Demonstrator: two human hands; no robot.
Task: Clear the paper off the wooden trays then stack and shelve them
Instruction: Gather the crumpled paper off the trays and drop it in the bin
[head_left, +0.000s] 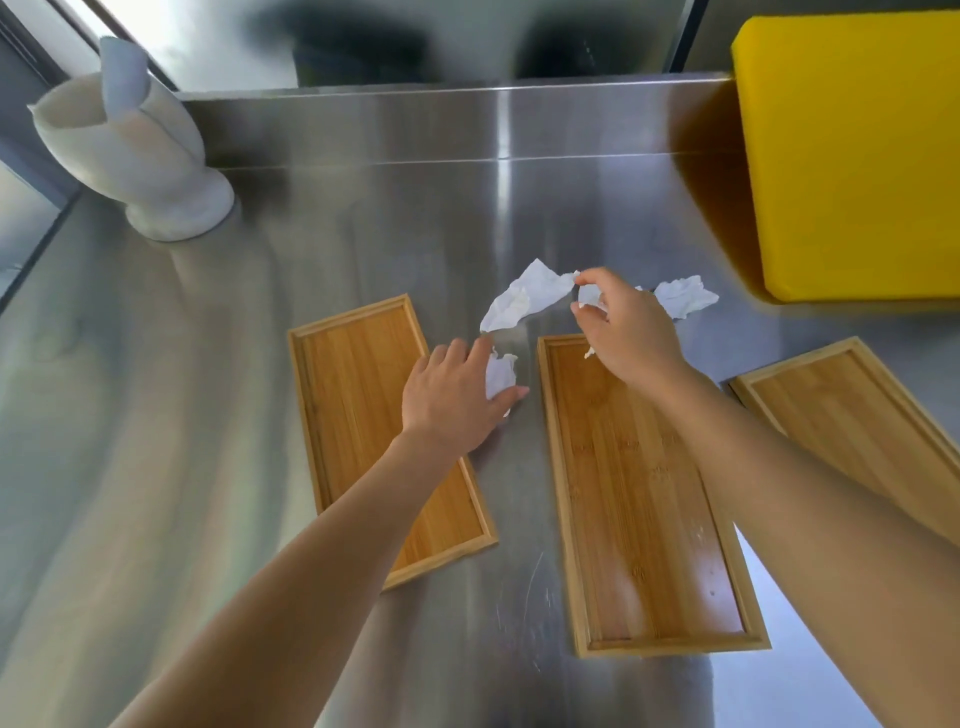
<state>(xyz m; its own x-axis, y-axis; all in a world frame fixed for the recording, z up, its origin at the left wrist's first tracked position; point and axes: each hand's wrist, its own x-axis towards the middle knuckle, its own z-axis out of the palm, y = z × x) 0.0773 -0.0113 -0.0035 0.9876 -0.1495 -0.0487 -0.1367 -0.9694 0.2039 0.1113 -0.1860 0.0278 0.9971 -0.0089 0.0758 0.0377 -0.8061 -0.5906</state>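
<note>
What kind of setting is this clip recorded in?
Probably a commercial kitchen or food-prep area: a stainless steel counter with a raised steel backsplash, a thick yellow board like a cutting board, and a white holder.

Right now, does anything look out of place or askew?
Crumpled paper lies loose on the counter behind the trays; both hands grip scraps. The three trays sit unevenly angled, unstacked.

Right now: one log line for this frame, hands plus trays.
left hand: shut on crumpled paper | right hand: pinching paper strip | loose paper: on steel counter | wooden trays: three, unstacked
</note>
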